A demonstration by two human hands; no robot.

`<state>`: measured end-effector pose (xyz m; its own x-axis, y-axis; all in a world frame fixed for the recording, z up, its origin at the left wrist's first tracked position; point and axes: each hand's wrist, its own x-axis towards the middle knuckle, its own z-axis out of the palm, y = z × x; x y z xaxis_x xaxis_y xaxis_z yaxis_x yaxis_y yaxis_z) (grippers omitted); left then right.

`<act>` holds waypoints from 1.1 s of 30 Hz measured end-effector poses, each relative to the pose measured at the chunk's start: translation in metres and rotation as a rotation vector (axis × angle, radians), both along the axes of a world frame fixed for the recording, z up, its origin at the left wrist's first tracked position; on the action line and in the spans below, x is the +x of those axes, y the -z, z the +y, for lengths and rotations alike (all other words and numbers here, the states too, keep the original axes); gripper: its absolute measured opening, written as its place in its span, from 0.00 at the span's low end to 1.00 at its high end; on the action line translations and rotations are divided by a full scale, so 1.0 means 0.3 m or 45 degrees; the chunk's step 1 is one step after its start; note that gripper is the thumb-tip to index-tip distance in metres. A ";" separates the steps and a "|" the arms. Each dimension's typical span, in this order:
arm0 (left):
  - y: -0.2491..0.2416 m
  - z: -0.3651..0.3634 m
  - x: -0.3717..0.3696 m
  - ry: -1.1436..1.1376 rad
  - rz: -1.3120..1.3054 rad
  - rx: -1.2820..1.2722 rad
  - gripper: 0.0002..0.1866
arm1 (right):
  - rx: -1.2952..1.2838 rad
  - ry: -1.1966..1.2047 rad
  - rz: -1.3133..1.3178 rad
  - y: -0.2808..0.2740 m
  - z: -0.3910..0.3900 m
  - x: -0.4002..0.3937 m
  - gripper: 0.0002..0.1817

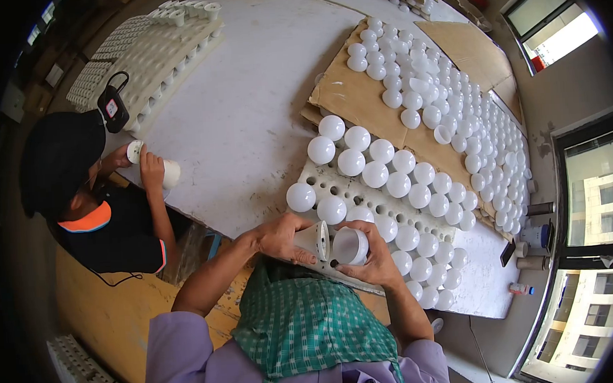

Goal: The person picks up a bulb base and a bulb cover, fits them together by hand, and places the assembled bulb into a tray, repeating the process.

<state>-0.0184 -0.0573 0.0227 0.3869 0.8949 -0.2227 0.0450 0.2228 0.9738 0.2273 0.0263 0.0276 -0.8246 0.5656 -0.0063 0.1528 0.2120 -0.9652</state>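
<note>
1. The left grip (281,238) is closed around a white cone (309,243), its wide end facing the other hand.
2. Just beside it, the right grip (375,258) is curled around a white cup (351,247), mouth upward; the two pieces look unjoined.
3. Beyond both grips, round white globes (332,209) fill part of a holed tray (318,174) on the bench (245,77); whether cones sit beneath, I can't tell.
4. Further off, many loose globes lie on cardboard (346,92).
</note>
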 end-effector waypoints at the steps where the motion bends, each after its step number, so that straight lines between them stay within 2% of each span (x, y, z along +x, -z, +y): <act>1: -0.009 -0.004 0.003 0.029 0.003 -0.074 0.28 | 0.005 0.009 0.001 -0.015 -0.015 0.000 0.43; 5: -0.005 -0.025 0.010 0.091 0.082 -0.102 0.29 | 0.097 -0.029 -0.080 -0.048 -0.052 -0.025 0.42; 7: 0.023 -0.043 0.010 0.033 0.141 0.133 0.32 | 0.158 -0.042 -0.101 -0.048 -0.066 -0.033 0.43; 16: 0.005 -0.088 0.007 0.115 0.340 0.062 0.31 | 0.381 -0.255 -0.395 -0.098 -0.120 -0.089 0.48; 19: -0.007 -0.098 0.008 0.104 0.272 -0.018 0.32 | 0.415 -0.276 -0.488 -0.092 -0.131 -0.098 0.50; 22: 0.013 -0.100 0.008 0.121 0.306 0.011 0.31 | 0.444 -0.276 -0.404 -0.061 -0.144 -0.105 0.51; 24: 0.037 -0.099 0.017 0.089 0.258 0.137 0.31 | 0.606 -0.113 -0.061 -0.050 -0.161 -0.127 0.47; 25: 0.045 -0.098 0.020 0.058 0.210 0.262 0.31 | 0.605 -0.113 -0.063 -0.044 -0.165 -0.135 0.47; 27: 0.037 -0.086 0.027 0.097 0.200 0.191 0.31 | 0.655 -0.062 0.282 -0.029 -0.168 -0.141 0.38; 29: 0.020 -0.079 0.038 0.142 0.191 0.116 0.31 | 0.636 -0.054 0.327 0.001 -0.173 -0.127 0.35; 30: 0.009 -0.071 0.040 0.155 0.231 0.172 0.31 | 0.627 -0.049 0.379 0.010 -0.170 -0.124 0.31; 32: -0.025 -0.054 0.051 0.169 0.263 0.225 0.30 | 0.594 -0.030 0.355 0.010 -0.165 -0.116 0.30; 33: -0.054 -0.035 0.048 0.239 0.278 -0.022 0.31 | 0.562 -0.015 0.335 0.005 -0.159 -0.119 0.30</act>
